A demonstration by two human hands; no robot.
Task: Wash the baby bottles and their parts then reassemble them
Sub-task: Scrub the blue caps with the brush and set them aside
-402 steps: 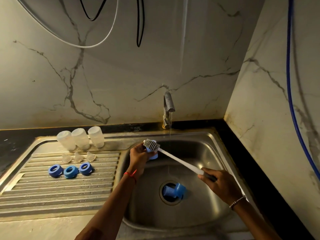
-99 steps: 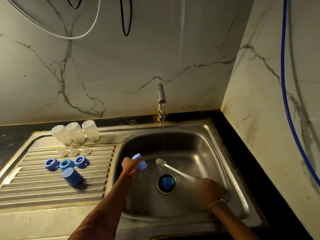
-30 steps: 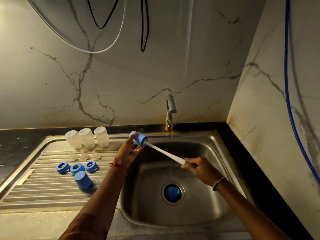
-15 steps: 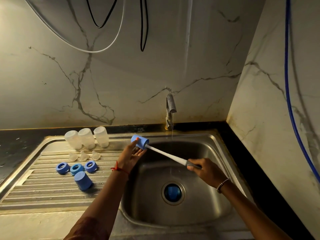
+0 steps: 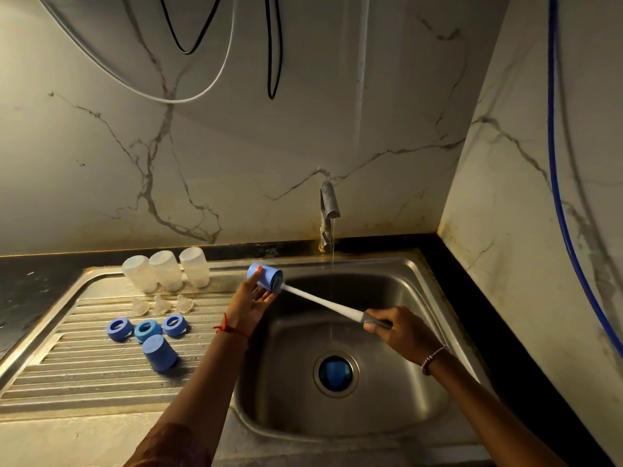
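My left hand [image 5: 249, 303] holds a blue bottle cap [image 5: 265, 277] on its side above the sink's left rim, fingers round it. My right hand [image 5: 401, 330] grips the grey handle of a white bottle brush [image 5: 320, 302], whose head is inside that cap. Three clear bottles [image 5: 165, 269] stand upside down at the back of the drainboard. In front of them lie three clear teats [image 5: 161, 305], three blue collar rings [image 5: 145, 329] and another blue cap [image 5: 159, 352]. A third blue cap [image 5: 333, 371] sits in the drain hole.
The tap [image 5: 327, 210] runs a thin stream into the steel sink basin [image 5: 397, 399]. A ribbed drainboard [image 5: 67, 375] lies left of it. Marble walls stand behind and on the right, with hanging cables [image 5: 273, 45] and a blue hose [image 5: 556, 163].
Since 3.3 s ago both hands rose out of the basin and the brush head went into the cap. In the last second the cap shifted slightly right with the brush still inside.
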